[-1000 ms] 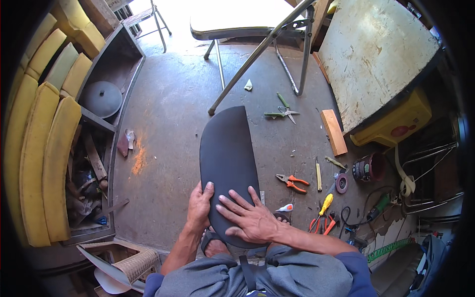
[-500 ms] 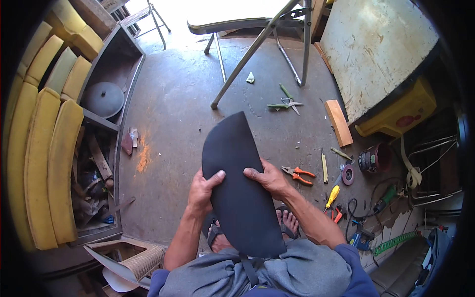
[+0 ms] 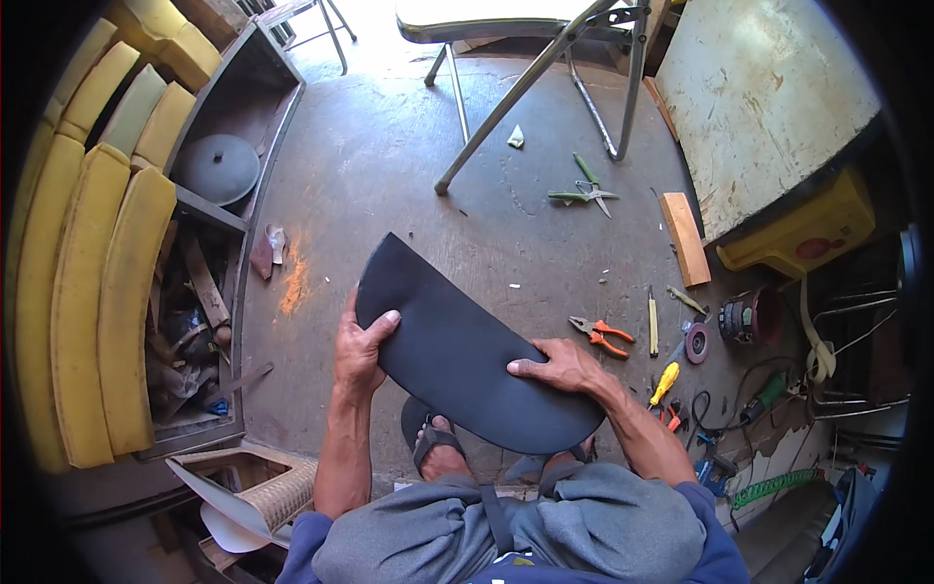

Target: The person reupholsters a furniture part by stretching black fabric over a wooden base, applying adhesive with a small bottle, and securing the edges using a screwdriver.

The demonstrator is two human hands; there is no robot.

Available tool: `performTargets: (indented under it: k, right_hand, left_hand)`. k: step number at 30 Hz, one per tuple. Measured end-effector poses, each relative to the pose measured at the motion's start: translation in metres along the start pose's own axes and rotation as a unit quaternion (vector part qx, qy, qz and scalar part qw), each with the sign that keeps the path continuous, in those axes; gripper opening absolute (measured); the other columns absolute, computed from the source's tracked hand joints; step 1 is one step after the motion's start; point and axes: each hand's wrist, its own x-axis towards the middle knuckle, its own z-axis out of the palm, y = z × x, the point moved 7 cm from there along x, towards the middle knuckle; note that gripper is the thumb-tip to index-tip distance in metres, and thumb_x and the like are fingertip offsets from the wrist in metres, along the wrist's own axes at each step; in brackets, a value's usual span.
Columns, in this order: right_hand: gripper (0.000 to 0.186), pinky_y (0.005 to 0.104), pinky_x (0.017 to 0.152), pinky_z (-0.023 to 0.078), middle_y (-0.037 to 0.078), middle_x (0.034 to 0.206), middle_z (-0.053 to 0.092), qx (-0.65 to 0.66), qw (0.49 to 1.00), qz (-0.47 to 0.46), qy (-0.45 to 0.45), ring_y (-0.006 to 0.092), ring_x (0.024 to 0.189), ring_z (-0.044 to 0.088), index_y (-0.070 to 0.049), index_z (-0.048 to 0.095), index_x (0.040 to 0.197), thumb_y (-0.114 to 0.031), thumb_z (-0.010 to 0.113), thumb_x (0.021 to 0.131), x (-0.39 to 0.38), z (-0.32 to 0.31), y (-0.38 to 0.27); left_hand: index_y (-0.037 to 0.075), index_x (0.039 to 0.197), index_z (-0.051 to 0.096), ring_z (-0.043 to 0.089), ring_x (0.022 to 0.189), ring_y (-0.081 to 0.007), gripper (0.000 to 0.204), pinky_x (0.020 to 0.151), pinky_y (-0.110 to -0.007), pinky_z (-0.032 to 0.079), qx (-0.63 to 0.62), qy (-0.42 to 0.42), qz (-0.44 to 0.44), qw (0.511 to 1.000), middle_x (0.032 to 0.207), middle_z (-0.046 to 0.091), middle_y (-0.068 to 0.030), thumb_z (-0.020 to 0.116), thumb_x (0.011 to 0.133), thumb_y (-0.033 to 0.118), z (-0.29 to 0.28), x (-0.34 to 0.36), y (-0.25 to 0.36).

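Observation:
Between both hands I hold a curved black padded panel (image 3: 467,350) above my lap and feet. It lies slantwise, its pointed end up at the left and its rounded end down at the right. My left hand (image 3: 364,346) grips the left edge, thumb on top of the black face. On the upper right edge, my right hand (image 3: 556,368) has its thumb pressed on the face. The fingers beneath the panel are hidden. Orange-handled pliers (image 3: 601,336) lie on the floor just beyond my right hand.
Yellow foam pads (image 3: 83,302) are stacked at the left beside a grey shelf unit (image 3: 206,220). A folding chair (image 3: 525,107) stands ahead. On the right lie green-handled shears (image 3: 589,195), a wooden block (image 3: 685,238), a yellow-handled screwdriver (image 3: 664,383), a grinding disc (image 3: 697,343) and a tin (image 3: 749,316).
The black panel has turned from nearly upright to a slant, its pointed end swinging left and its rounded end right. My left hand has moved up and left, my right hand rightward.

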Motion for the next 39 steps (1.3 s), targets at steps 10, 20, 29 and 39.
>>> performTargets:
  k: [10, 20, 29, 39]
  right_hand:
    - [0.082, 0.0462, 0.088, 0.056, 0.026, 0.109, 0.075, -0.024, 0.999, 0.017, -0.021, 0.0386, 0.099, 0.074, -0.001, 0.071, 0.127, -0.071, 0.065, 0.085, -0.001, -0.002, 0.007]
    - [0.083, 0.0457, 0.092, 0.055, 0.026, 0.115, 0.073, 0.024, 0.999, 0.008, -0.030, 0.0378, 0.106, 0.072, -0.001, 0.067, 0.131, -0.069, 0.068, 0.085, -0.003, -0.013, 0.003]
    - [0.075, 0.0403, 0.100, 0.052, 0.019, 0.130, 0.063, 0.634, 0.745, -0.085, 0.188, 0.0302, 0.119, 0.064, -0.002, 0.040, 0.154, -0.029, 0.076, 0.094, -0.016, -0.059, 0.041]
    - [0.054, 0.0325, 0.094, 0.053, 0.011, 0.118, 0.063, 0.505, 0.778, -0.102, 0.361, 0.0190, 0.104, 0.064, 0.002, 0.047, 0.145, 0.006, 0.058, 0.093, 0.010, -0.064, 0.060]
  left_hand:
    - [-0.002, 0.144, 0.049, 0.071, 0.105, -0.0230, 0.055, 0.088, -0.036, 0.062, 0.092, 0.031, 0.031, 0.995, 0.125, 0.068, -0.0149, 0.067, 0.092, -0.007, 0.002, -0.011, -0.004]
    - [0.002, 0.139, 0.053, 0.071, 0.104, -0.0241, 0.050, 0.090, -0.038, 0.062, 0.003, 0.029, 0.036, 0.999, 0.122, 0.069, -0.0131, 0.065, 0.092, -0.009, -0.002, -0.013, -0.006]
    - [0.010, 0.156, 0.038, 0.058, 0.128, -0.0291, 0.067, 0.110, -0.046, 0.050, -0.108, 0.142, 0.114, 0.977, 0.143, 0.055, -0.0134, 0.057, 0.095, -0.011, -0.043, -0.013, 0.025]
    - [0.001, 0.155, 0.033, 0.060, 0.120, -0.0231, 0.064, 0.105, -0.037, 0.052, 0.015, 0.167, 0.156, 0.973, 0.139, 0.057, -0.0138, 0.063, 0.098, -0.005, 0.001, -0.032, -0.001]
